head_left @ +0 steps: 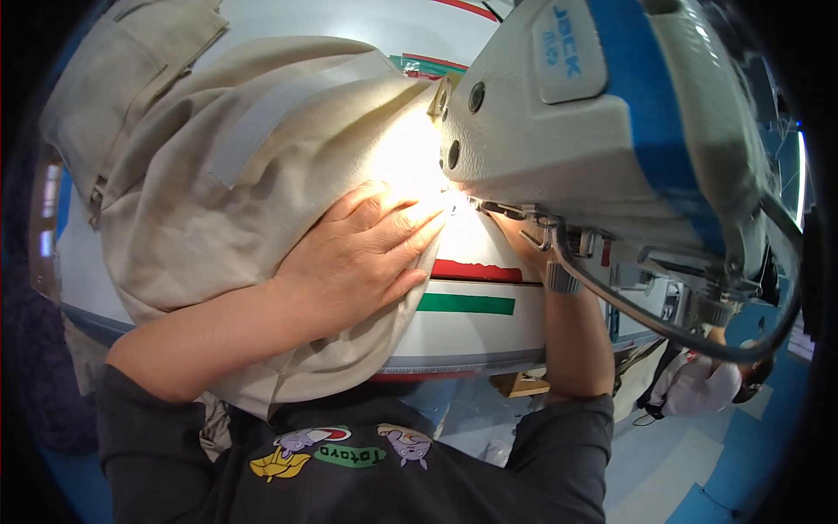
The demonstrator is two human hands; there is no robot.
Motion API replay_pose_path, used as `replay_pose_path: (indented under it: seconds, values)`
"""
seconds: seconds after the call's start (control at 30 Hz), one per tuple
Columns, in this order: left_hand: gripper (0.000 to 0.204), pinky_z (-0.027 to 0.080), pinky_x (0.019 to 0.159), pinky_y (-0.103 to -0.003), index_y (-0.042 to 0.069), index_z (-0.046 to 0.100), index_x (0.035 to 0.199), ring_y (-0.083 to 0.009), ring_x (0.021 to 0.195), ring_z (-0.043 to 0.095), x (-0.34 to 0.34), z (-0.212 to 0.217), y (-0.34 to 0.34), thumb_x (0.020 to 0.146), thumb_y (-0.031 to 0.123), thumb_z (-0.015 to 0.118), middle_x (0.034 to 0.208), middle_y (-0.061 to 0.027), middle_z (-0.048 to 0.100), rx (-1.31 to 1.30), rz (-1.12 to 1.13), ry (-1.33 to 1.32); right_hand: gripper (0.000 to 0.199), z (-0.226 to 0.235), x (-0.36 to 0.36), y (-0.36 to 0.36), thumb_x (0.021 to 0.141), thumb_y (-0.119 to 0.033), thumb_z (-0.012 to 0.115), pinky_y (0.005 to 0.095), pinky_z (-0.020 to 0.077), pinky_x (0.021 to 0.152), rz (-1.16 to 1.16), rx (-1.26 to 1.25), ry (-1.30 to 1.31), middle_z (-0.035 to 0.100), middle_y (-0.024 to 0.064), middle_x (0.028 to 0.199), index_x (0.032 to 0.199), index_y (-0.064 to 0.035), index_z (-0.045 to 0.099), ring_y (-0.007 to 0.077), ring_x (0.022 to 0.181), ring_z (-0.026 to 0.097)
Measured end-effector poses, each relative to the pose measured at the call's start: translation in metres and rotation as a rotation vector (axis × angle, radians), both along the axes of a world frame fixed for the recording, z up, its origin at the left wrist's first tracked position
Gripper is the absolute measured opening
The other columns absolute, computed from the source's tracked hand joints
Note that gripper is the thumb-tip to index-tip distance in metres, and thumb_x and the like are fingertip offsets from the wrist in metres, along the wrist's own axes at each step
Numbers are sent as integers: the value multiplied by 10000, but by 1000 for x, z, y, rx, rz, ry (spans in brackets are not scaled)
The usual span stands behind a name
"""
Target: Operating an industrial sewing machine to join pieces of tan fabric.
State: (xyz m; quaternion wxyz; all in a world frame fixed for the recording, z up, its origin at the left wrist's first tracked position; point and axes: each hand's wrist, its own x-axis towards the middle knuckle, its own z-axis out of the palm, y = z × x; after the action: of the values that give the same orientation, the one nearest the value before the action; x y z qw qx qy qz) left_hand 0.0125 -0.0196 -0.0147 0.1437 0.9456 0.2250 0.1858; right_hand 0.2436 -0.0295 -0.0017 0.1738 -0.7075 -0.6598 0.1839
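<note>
A large piece of beige cloth (288, 201), perhaps a garment, is bunched over the left of the sewing table and hangs past its front edge. My left hand (353, 253) lies flat on the cloth, fingers stretched toward the needle area, thumb apart. Right of it stands a white and blue sewing machine (559, 131), its lamp glaring over the cloth and my fingertips. My right hand (522, 246) reaches under the machine's head from the near side. Only its wrist side shows; the fingers are hidden behind the machine, so what they touch cannot be seen.
Red tape (478, 271) and green tape (467, 304) mark the white table (458, 330). A curved grey metal bar (663, 329) juts out at the machine's right. Another person (703, 384) is at the far right, above a blue and white floor (681, 463).
</note>
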Motion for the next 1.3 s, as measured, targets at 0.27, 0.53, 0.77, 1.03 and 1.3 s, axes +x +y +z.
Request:
replay_pose_path:
  seconds: [0.27,0.53,0.77,1.03,1.3]
  values:
    - [547,302,1129,-452,75,544,1350,-288,1302,426,7,-6,-9,889,352,641,1374,-97,516,14,136,27,331,-4,-15,-2,802,-230,770,415,487,851,66,-2,-35,654,148,972,1028,-17,653,289,934,618]
    - [540,319,1117,-460,69,549,1331,-312,1280,429,20,-8,-15,877,339,664,1364,-133,494,52,174,6,301,-4,-18,-5,786,-186,774,411,484,842,53,83,25,642,142,946,1008,-23,652,287,918,608]
    - [248,447,958,-407,55,614,1030,-278,1085,560,17,-4,-11,885,257,611,1047,-108,610,67,200,-114,279,8,-41,-76,771,-147,777,407,482,833,1,152,107,630,136,922,990,-29,652,286,904,599]
    - [135,483,831,-407,44,629,946,-297,898,592,-13,32,39,912,167,588,963,-114,622,-106,-95,5,170,13,-98,-87,1005,-120,519,301,559,807,-456,-2,1691,663,91,1060,1124,-7,565,180,922,671]
    - [273,496,712,-385,79,623,699,-268,752,628,-70,71,-24,888,275,627,719,-94,620,141,-344,640,687,10,-144,-179,823,-162,797,404,445,1049,-88,-802,1678,564,162,1359,1393,31,465,238,1263,533]
